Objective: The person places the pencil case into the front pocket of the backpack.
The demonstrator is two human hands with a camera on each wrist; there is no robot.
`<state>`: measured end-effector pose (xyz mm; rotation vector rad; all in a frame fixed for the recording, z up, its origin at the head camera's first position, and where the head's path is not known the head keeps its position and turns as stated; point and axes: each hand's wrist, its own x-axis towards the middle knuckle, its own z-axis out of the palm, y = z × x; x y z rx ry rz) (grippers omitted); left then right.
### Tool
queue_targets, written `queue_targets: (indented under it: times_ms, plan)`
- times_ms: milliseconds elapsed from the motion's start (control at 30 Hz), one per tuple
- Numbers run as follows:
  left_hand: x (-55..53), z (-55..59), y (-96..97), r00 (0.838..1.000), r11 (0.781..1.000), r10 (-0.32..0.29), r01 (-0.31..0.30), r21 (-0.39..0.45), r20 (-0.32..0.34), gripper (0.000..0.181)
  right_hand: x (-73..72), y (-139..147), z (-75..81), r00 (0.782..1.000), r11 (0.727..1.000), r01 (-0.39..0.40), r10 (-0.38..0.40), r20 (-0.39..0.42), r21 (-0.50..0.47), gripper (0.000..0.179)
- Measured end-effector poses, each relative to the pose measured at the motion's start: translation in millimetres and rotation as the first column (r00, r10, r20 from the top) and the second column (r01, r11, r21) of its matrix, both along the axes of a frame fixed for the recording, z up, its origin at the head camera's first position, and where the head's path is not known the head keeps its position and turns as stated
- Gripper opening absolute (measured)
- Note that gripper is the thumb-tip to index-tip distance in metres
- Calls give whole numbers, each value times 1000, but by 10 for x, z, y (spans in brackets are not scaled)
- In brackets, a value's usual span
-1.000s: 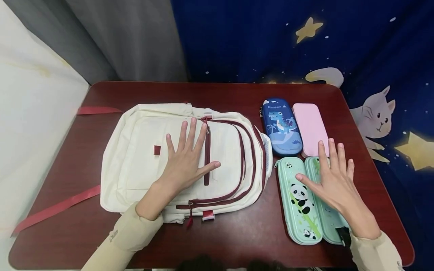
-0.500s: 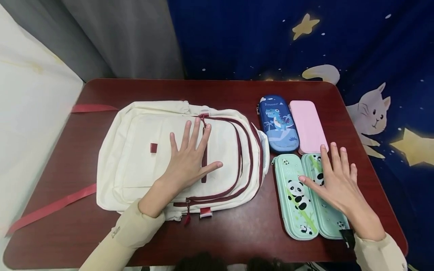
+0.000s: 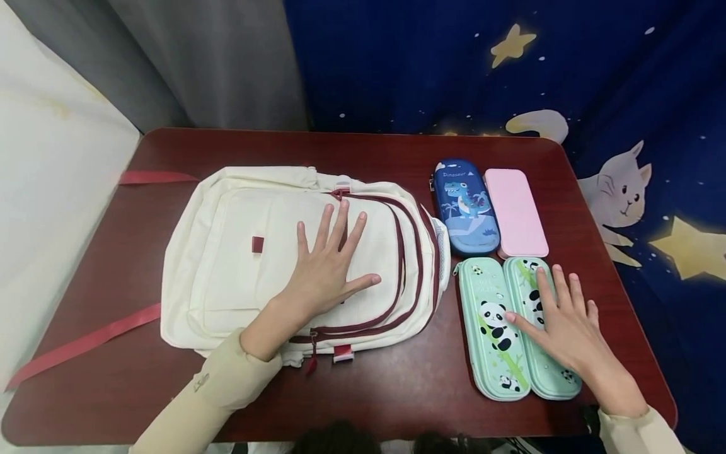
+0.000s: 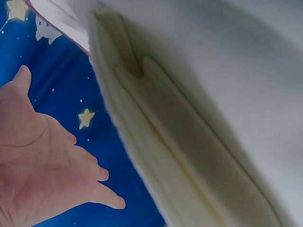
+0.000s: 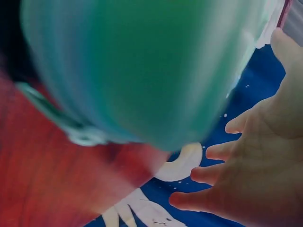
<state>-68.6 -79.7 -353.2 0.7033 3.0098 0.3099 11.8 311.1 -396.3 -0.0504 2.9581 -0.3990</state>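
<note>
A cream backpack (image 3: 238,271) with dark red zippers lies flat on the table. Over its front, my left hand (image 3: 326,271) is spread, palm down with fingers straight; the left wrist view shows the palm apart from the backpack (image 4: 236,118). My right hand (image 3: 570,328) is likewise spread over the right one of two mint green panda pencil cases (image 3: 496,334), hiding part of it. In the right wrist view that hand (image 5: 251,156) holds nothing, and a green pencil case (image 5: 147,71) fills the top, blurred.
Behind the green cases lie a blue dinosaur pencil case (image 3: 467,208) and a pink pencil case (image 3: 516,211). Red straps (image 3: 85,347) run from the backpack to the left. A dark red table (image 3: 391,397) carries everything, with curtains behind and at right.
My left hand has drifted right over the backpack. My right hand has come slightly back toward the near edge. The view shifted a little; the bag and cases stay where they were.
</note>
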Motion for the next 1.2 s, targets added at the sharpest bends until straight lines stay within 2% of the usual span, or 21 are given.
queue_targets:
  times_ms: [200, 300, 367, 467, 567, 633, 700, 767, 867, 1033, 1200]
  plan:
    - [9, -3, 89, 997, 994, -72, 73, -84, 18, 94, 58, 33, -57, 998, 999, 33, -31, 45, -37, 96]
    - [6, -12, 177, 988, 978, -151, 152, -143, 18, 90, 63, 41, -61, 997, 997, 41, -36, 75, -66, 92]
    - [-2, -22, 246, 973, 957, -228, 229, -179, 26, 87, 59, 43, -61, 995, 996, 39, -32, 100, -77, 89]
    - [-16, -51, 342, 940, 917, -335, 342, -205, 66, 84, 58, 40, -59, 992, 996, 33, -22, 125, -87, 85]
    - [-33, -94, 417, 911, 880, -396, 413, -235, 118, 82, 70, 38, -67, 993, 996, 23, -13, 121, -82, 81]
    - [-38, -123, 447, 904, 866, -405, 427, -259, 135, 83, 82, 37, -81, 994, 997, 17, -8, 107, -76, 79]
    - [-39, -149, 465, 904, 858, -407, 428, -283, 131, 83, 93, 37, -96, 995, 997, 15, -8, 95, -71, 78]
    - [-50, -146, 468, 907, 856, -405, 419, -303, 113, 83, 77, 31, -100, 997, 997, 14, -8, 81, -74, 78]
    - [-51, -146, 471, 904, 849, -416, 424, -316, 95, 85, 70, 24, -108, 998, 998, 20, -15, 69, -64, 79]
    - [-12, -167, 470, 901, 846, -417, 434, -310, 121, 85, 99, 10, -146, 997, 999, 27, -24, 73, -29, 81]
    - [-8, -170, 468, 896, 838, -440, 435, -329, 64, 78, 119, -9, -170, 997, 999, 44, -42, 72, -17, 83]
